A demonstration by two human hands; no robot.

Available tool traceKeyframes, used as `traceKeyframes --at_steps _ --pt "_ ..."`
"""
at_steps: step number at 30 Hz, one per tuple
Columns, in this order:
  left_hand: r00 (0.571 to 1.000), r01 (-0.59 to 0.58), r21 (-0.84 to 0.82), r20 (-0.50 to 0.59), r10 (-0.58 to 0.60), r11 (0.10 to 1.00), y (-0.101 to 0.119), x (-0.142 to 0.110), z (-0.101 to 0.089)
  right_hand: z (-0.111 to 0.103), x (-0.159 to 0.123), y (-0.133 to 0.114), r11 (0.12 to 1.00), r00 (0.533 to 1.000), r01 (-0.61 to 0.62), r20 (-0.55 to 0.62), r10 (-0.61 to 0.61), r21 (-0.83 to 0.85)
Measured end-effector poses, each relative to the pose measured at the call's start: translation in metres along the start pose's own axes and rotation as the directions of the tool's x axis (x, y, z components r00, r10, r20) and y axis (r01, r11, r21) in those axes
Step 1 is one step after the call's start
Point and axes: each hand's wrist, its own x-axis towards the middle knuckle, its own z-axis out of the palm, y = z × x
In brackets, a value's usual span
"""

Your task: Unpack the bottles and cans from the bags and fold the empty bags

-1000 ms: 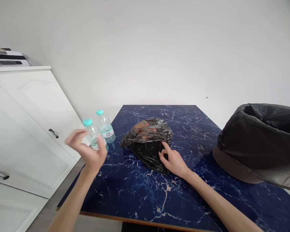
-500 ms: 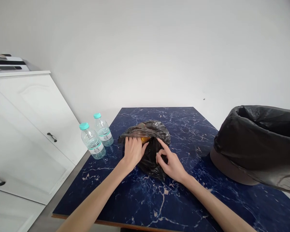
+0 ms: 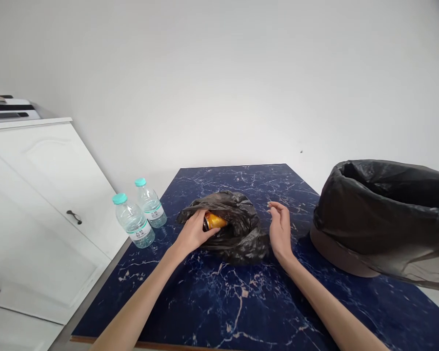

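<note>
A crumpled black plastic bag (image 3: 241, 243) lies on the blue marbled table (image 3: 219, 312), its mouth facing me. Inside the mouth shows a shiny orange-gold can (image 3: 216, 221) with a dark end, lying on its side. My left hand (image 3: 193, 234) reaches in from the left and is closed around the can's near-left end, thumb below it; some fingertips are hidden. To the right of the bag, my right hand (image 3: 281, 231) is held just off the plastic, fingers loosely bent and apart, holding nothing.
Two clear water bottles, a nearer one (image 3: 134, 222) and a farther one (image 3: 151, 204), both with turquoise caps, stand at the table's left edge. A bin (image 3: 346, 253) lined with a black bag stands at the right. A white cabinet (image 3: 47, 209) is on the left.
My right hand has let go of the bag and moved right. The bag's mouth gapes wider, and more of the orange can shows beside my left hand.
</note>
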Motion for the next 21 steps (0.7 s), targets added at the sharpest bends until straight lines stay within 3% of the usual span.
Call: traceKeyframes --at_steps 4,8,11,17,21 --pt "0.997 -0.019 -0.152 0.067 0.03 0.988 0.0 -0.012 -0.029 0.005 0.011 0.022 0.993 0.984 -0.119 0.13 0.118 -0.003" --pt "0.995 -0.012 -0.276 0.09 0.039 0.961 0.001 -0.022 -0.047 0.007 0.01 0.021 0.996 0.929 -0.091 0.361 0.083 0.007" --pt "0.996 -0.007 -0.356 0.078 0.037 0.935 0.003 -0.028 -0.052 0.01 0.002 0.015 0.999 0.895 -0.049 0.444 0.044 -0.001" --pt "0.994 0.106 -0.484 0.065 -0.086 0.869 0.012 -0.054 -0.072 0.005 0.007 0.024 0.996 0.958 -0.093 0.273 0.086 0.013" --pt "0.976 0.141 -0.535 -0.067 -0.208 0.833 0.009 -0.087 -0.096 -0.003 0.019 0.035 0.982 0.975 -0.179 0.141 0.17 0.056"
